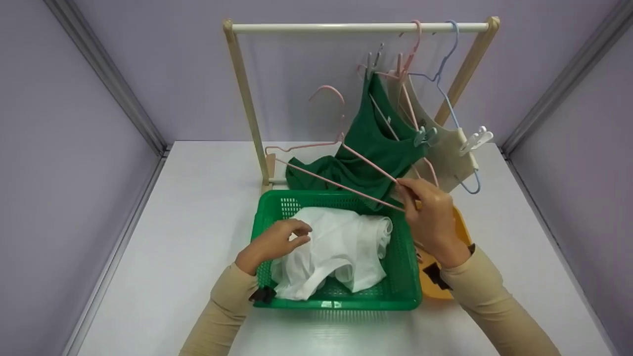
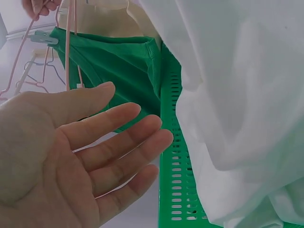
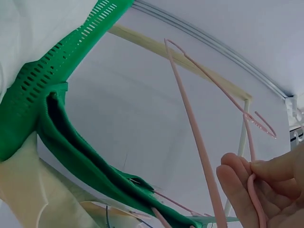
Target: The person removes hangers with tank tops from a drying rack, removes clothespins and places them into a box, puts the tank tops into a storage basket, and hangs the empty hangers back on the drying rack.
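My right hand (image 1: pixel 429 217) pinches one shoulder of a bare pink hanger (image 1: pixel 341 188), which it holds up over the back of the green basket (image 1: pixel 418 291). In the right wrist view the thumb and fingers close round the pink wire. My left hand (image 1: pixel 278 241) is above the basket's left side with fingers loosely bent and nothing in them; the left wrist view shows its palm and spread fingers. Beside it a crumpled white garment (image 1: pixel 341 247) lies in the basket. Behind the bare hanger, a green garment (image 1: pixel 381 143) hangs clipped on another pink hanger (image 1: pixel 413 106).
A wooden rack with a white rail (image 1: pixel 316 28) stands at the back. On its right, a beige garment (image 1: pixel 447 148) hangs from a blue hanger (image 1: pixel 447 99) with a white clip (image 1: pixel 477 141). An orange container (image 1: pixel 435 291) sits right of the basket, partly under the right arm.
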